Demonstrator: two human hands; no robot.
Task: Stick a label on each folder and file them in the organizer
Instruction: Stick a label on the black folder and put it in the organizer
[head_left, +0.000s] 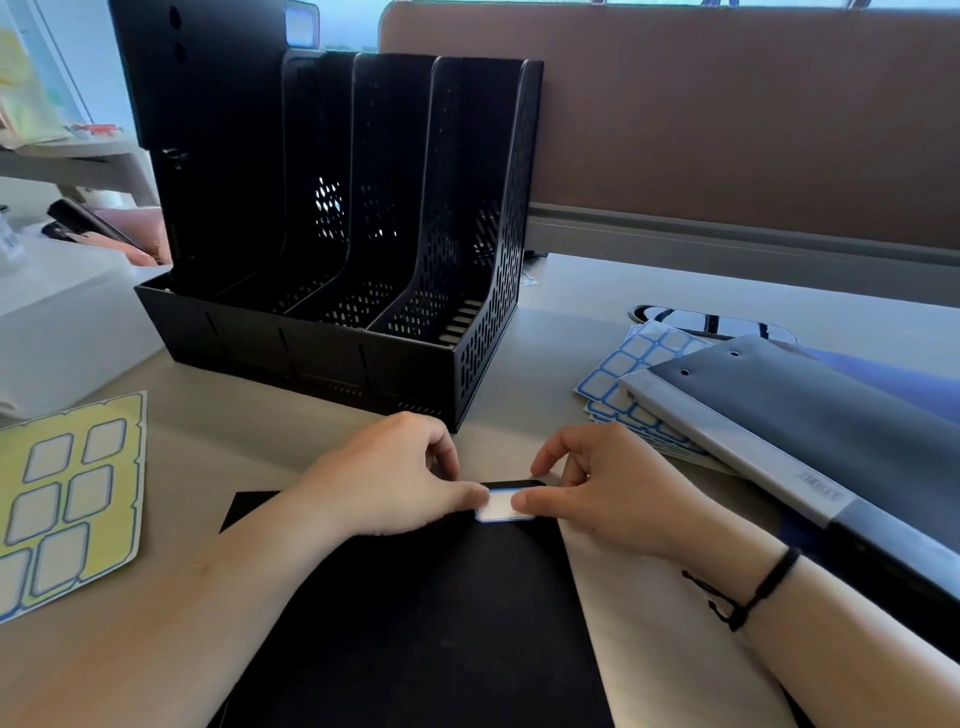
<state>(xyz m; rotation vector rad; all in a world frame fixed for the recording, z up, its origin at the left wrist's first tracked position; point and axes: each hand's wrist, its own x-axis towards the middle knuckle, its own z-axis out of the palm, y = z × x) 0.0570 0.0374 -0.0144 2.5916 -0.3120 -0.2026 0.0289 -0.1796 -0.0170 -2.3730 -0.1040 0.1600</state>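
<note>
A: Largest first? Black file organizer (332, 291) at the back of the desk (675, 291), with open slots facing this way. Probably put there to be reachable once labelling is done. One black folder (208, 130) already upright in the leftmost slot, other slots bare.

B: Then the black folder (415, 613) flat in front, its top edge turned toward the organizer. Laid flat most likely to give a firm base for pressing.

A: To the right, a stack of folders (810, 447), grey one on top, partly covering the blue-bordered label sheets (639, 364). Seem to be waiting for their turn.

B: On the left, a yellow backing sheet (67, 499), several label places looking peeled off already. Hard to say for certain.

A: And the hands?

B: Left hand (389, 478) pinching the left end of the white label (501, 505) between thumb and forefinger, other fingers curled. Right hand (602, 493) pinching the right end in the same way. Held at both ends probably to keep the label straight.

A: Label position?

B: Right at the top edge of the flat folder, near the middle. Cannot tell if fully stuck down or only touching. Filing not yet done for this one.
</note>
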